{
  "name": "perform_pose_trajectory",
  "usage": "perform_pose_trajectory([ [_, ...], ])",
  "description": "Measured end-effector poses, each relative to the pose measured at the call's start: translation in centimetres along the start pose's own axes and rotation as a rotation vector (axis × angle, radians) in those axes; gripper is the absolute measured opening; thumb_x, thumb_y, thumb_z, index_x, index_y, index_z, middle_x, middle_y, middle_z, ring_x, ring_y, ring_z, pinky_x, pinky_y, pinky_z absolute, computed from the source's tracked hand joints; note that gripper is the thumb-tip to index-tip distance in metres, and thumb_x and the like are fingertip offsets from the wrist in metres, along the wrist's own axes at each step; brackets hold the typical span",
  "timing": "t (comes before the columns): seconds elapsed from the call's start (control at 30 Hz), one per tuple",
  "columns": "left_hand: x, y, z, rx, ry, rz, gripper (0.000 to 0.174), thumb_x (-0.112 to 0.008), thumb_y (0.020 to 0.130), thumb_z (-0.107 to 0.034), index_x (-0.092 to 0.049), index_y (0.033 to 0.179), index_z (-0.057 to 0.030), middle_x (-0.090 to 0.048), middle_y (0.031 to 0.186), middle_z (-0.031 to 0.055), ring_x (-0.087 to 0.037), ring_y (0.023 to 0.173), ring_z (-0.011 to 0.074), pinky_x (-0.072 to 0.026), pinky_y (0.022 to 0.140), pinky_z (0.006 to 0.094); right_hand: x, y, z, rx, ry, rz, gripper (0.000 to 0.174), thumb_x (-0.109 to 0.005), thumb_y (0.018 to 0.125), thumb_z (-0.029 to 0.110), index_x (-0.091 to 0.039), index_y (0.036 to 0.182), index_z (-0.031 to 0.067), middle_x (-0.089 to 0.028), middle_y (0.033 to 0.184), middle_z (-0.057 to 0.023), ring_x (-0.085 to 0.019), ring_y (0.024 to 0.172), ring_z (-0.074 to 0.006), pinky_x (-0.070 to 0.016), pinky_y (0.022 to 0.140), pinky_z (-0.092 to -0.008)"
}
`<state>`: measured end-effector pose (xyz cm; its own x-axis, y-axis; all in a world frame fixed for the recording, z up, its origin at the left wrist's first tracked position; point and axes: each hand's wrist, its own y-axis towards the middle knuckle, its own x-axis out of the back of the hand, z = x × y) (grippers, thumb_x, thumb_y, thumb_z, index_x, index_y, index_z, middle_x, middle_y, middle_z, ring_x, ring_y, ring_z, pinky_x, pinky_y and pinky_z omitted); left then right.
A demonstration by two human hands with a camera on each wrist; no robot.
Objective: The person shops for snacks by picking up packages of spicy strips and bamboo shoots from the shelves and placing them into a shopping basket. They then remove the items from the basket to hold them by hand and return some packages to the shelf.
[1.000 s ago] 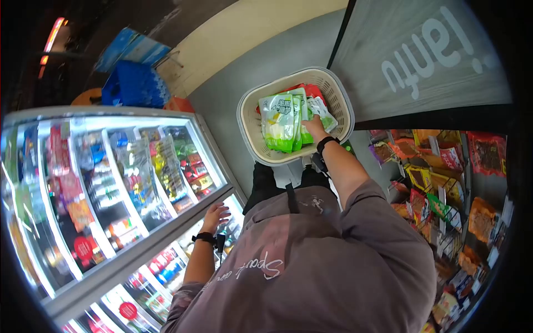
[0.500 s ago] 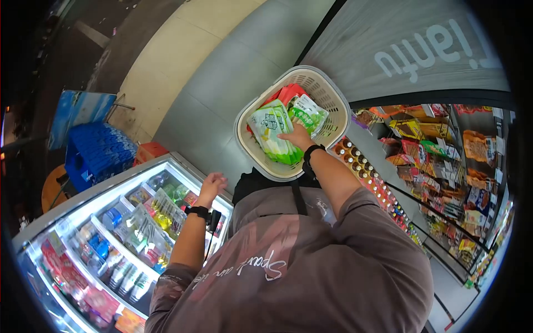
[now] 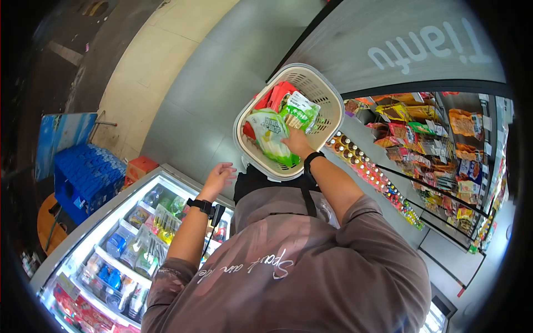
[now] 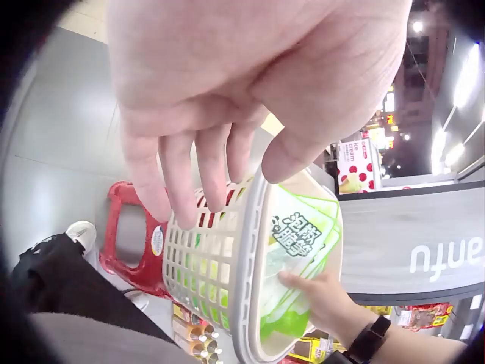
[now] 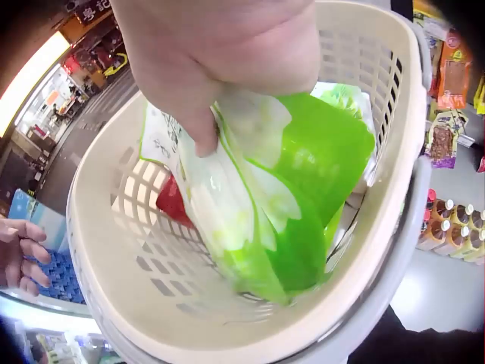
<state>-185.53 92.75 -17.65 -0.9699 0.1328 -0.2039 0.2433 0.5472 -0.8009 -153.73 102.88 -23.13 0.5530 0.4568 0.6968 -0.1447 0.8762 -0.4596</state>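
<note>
A cream basket with a grey outer rim holds green-and-white packets, a white-and-green packet and red packets. My right hand reaches over the near rim and grips the green-and-white packets; in the right wrist view the thumb of that hand presses on the bunched packets. My left hand hovers left of the basket, holding nothing. In the left wrist view the left hand has loosely bent fingers in front of the basket wall.
A lit glass-topped freezer stands at the left, beside blue crates and a red box. Snack shelves and rows of bottles are at the right. A red frame stands by the basket in the left wrist view.
The head view has turned, showing more bottles and floor. My right hand has moved onto the green-and-white packets, which have bunched and tilted. The left hand has risen from over the freezer.
</note>
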Motion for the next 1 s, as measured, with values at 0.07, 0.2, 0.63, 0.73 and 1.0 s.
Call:
perform_pose_trajectory([
  [0.07, -0.3, 1.1, -1.2, -0.048, 0.02, 0.01, 0.041, -0.052, 0.093, -0.024, -0.046, 0.128, -0.0029, -0.059, 0.118, 0.0124, -0.061, 0.101, 0.0217, -0.048, 0.086, 0.0343, 1.1, 0.0, -1.1, 0.01, 0.012, -0.128, 0.047, -0.075, 0.071, 0.018, -0.06, 0.112, -0.0006, -0.066, 0.094, -0.0247, -0.063, 0.092, -0.0388, -0.0493, 0.084, -0.0434],
  [0.2, -1.1, 3.1, -2.6, -0.119, 0.054, 0.054, 0.039, -0.052, 0.093, -0.023, -0.046, 0.126, -0.0026, -0.06, 0.116, 0.0121, -0.061, 0.1, 0.021, -0.0482, 0.083, 0.0332, 4.9, -0.4, -2.2, -0.032, 0.109, -0.122, 0.044, -0.076, 0.071, 0.019, -0.061, 0.108, -0.0007, -0.066, 0.093, -0.0234, -0.064, 0.091, -0.0382, -0.0496, 0.083, -0.0423],
  [0.63, -9.5, 3.8, -10.9, -0.491, 0.096, 0.046, 0.045, -0.057, 0.091, -0.027, -0.045, 0.129, -0.0054, -0.053, 0.125, 0.012, -0.049, 0.117, 0.0214, -0.0404, 0.096, 0.0354, 17.1, -8.8, 0.3, -0.037, 1.033, -0.16, 0.043, -0.073, 0.077, 0.005, -0.058, 0.117, -0.0005, -0.065, 0.111, -0.0081, -0.061, 0.098, -0.0166, -0.0477, 0.088, -0.032],
  [0.73, -13.9, 2.4, -13.5, -0.469, -0.052, 0.299, 0.053, -0.054, 0.092, -0.034, -0.041, 0.134, -0.0044, -0.048, 0.132, 0.0134, -0.041, 0.127, 0.0226, -0.0338, 0.104, 0.0373, 19.2, -13.7, 0.2, -0.004, 1.167, -0.033, 0.051, -0.074, 0.076, 0.004, -0.054, 0.123, 0.0001, -0.062, 0.117, -0.0087, -0.059, 0.104, -0.0177, -0.0446, 0.095, -0.0325],
  [1.0, -32.2, -6.1, -10.5, -0.045, -0.054, 0.76, 0.054, -0.059, 0.089, -0.02, -0.039, 0.135, -0.0012, -0.052, 0.13, 0.0149, -0.054, 0.116, 0.0242, -0.0426, 0.101, 0.0381, 20.2, -31.4, -10.2, 0.15, 1.51, 0.031, 0.055, -0.071, 0.08, 0.008, -0.049, 0.129, 0.0017, -0.058, 0.124, -0.0092, -0.056, 0.113, -0.0184, -0.0433, 0.098, -0.0348],
])
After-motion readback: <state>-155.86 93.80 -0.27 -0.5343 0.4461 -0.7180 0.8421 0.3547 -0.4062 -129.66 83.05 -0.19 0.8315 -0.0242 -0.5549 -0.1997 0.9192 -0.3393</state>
